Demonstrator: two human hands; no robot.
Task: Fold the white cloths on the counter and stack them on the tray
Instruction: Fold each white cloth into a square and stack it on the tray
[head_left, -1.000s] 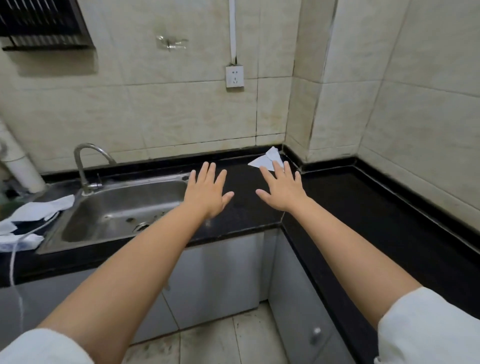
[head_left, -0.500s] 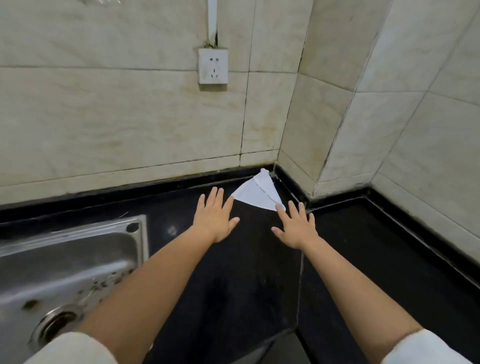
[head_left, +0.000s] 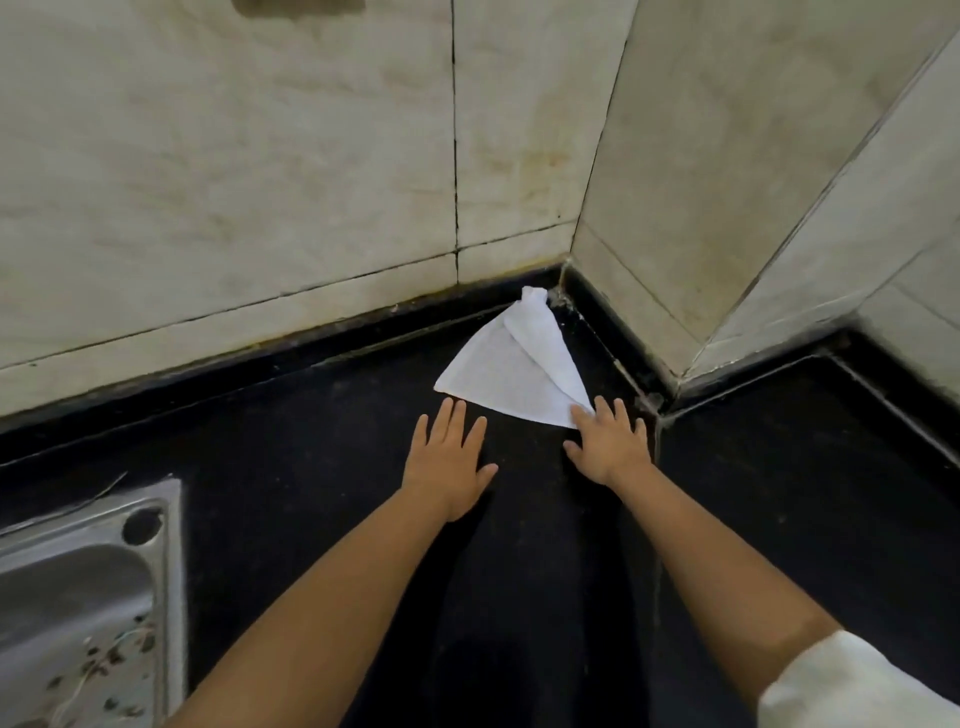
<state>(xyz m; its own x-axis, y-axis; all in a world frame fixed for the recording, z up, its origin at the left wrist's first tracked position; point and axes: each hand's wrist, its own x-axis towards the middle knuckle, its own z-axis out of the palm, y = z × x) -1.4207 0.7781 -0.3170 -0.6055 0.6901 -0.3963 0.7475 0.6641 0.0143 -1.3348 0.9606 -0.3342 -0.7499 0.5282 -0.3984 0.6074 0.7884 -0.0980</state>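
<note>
One white cloth (head_left: 514, 369) lies in a rough triangle on the black counter (head_left: 291, 467), its far tip bunched into the wall corner. My left hand (head_left: 448, 460) hovers flat with fingers spread, just short of the cloth's near left corner and not touching it. My right hand (head_left: 609, 441) is also flat and spread; its fingertips reach the cloth's near right corner. Neither hand holds anything. No tray is in view.
A steel sink (head_left: 78, 597) with debris in its basin sits at the lower left. Tiled walls (head_left: 260, 182) close the counter at the back and right, meeting in a corner behind the cloth. A counter seam (head_left: 657, 467) runs beside my right hand.
The view has closed in on the corner, and the sink has slid to the lower left. Both hands have advanced toward the cloth; my right fingertips now reach its near corner.
</note>
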